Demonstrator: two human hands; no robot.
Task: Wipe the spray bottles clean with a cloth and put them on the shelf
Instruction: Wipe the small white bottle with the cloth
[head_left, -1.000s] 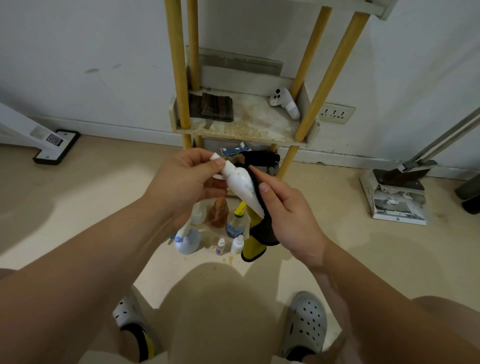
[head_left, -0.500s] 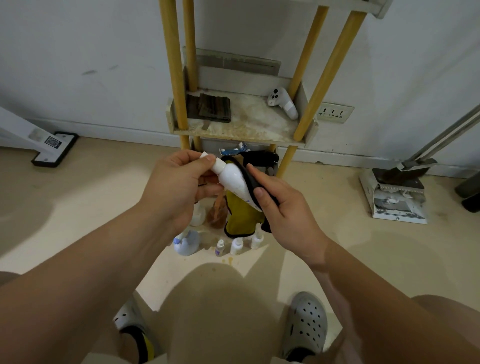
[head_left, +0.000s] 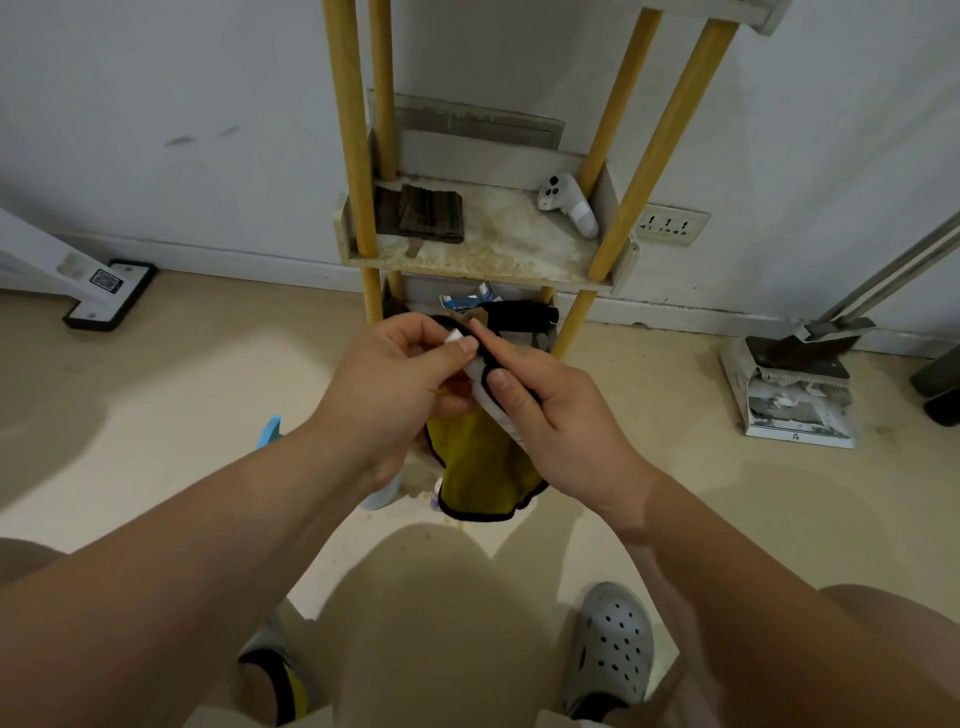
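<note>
Midway at best, the left hand (head_left: 387, 387) pinches a small white bottle (head_left: 480, 382) by its top while the right hand (head_left: 558, 415) rubs it with a yellow cloth (head_left: 483, 462), below the shelf (head_left: 498, 254), which holds no bottles yet.

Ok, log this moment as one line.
step: wiping | left hand: holds white bottle | right hand: rubs it with yellow cloth | shelf: not yet loaded

1. The room is evenly and softly lit.
2. Soft shadows are cast on the floor (head_left: 156, 415).
3. Straight shelf (head_left: 483, 260) posts are splayed outward by wide-angle distortion.
4. Forearms near the bottom are slightly blurred.
</note>
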